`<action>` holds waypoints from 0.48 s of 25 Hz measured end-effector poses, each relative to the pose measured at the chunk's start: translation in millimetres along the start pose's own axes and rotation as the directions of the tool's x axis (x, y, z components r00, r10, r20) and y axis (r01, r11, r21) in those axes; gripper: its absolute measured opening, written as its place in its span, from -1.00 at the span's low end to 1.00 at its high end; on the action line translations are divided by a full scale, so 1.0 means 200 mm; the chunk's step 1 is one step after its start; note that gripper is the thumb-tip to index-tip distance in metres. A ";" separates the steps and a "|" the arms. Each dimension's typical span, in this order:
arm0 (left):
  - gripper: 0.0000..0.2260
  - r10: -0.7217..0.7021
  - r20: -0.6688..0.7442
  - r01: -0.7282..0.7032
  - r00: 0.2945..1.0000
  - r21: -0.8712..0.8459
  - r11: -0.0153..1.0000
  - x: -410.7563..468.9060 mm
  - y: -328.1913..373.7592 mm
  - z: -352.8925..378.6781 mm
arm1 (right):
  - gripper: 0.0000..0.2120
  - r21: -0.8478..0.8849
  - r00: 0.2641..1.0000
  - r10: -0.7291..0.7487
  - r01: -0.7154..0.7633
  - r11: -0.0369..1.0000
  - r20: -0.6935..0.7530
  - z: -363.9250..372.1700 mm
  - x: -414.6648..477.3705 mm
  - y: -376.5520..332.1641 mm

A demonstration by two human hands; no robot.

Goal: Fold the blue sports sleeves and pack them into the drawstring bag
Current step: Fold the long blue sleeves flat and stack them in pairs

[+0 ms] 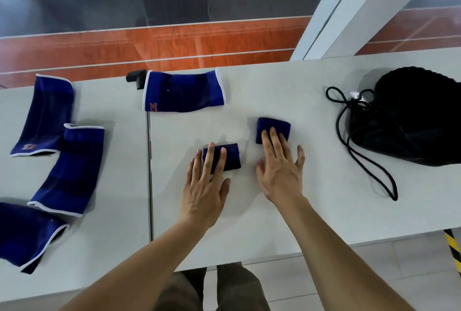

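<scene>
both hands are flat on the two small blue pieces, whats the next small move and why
Probably grip the small blue piece under the right hand and lift it toward the drawstring bag: the piece already looks compact, the hand lies flat on it, and the bag lies closest on that side.

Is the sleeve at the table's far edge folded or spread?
Spread: the far sleeve lies flat at full length, both white-trimmed ends showing.

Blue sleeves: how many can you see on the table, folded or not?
6. Unfolded: far-left sleeve, mid-left sleeve, near-left sleeve, centre-back sleeve. Folded: left folded sleeve under the left hand, right folded sleeve under the right hand. The drawstring bag may hide more.
</scene>
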State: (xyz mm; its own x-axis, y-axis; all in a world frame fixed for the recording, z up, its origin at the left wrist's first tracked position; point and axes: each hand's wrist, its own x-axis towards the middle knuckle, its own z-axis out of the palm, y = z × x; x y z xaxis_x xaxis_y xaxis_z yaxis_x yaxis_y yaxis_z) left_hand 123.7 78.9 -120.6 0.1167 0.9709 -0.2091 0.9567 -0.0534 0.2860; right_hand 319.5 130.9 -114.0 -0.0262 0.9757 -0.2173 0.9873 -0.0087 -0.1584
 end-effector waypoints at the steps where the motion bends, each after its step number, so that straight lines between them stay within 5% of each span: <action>1: -0.37 0.002 0.001 -0.002 1.000 -0.006 1.000 0.04 0.02 0.00 | -0.30 -0.002 1.000 0.025 -0.025 1.000 -0.002 0.00 -0.01 0.05; 12: -0.39 0.097 0.058 -0.101 0.994 0.066 0.993 0.46 0.29 -0.04 | -0.29 0.007 0.990 0.119 -0.119 0.993 -0.069 -0.08 0.01 0.24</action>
State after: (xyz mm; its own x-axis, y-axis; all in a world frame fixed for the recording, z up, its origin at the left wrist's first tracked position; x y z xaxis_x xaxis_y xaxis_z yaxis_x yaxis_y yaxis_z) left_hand 186.8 166.5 -115.8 0.2242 0.9459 -0.2344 0.9557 -0.1663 0.2429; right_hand 369.4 135.1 -107.5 0.1026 0.9805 -0.1674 0.9822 -0.1265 -0.1386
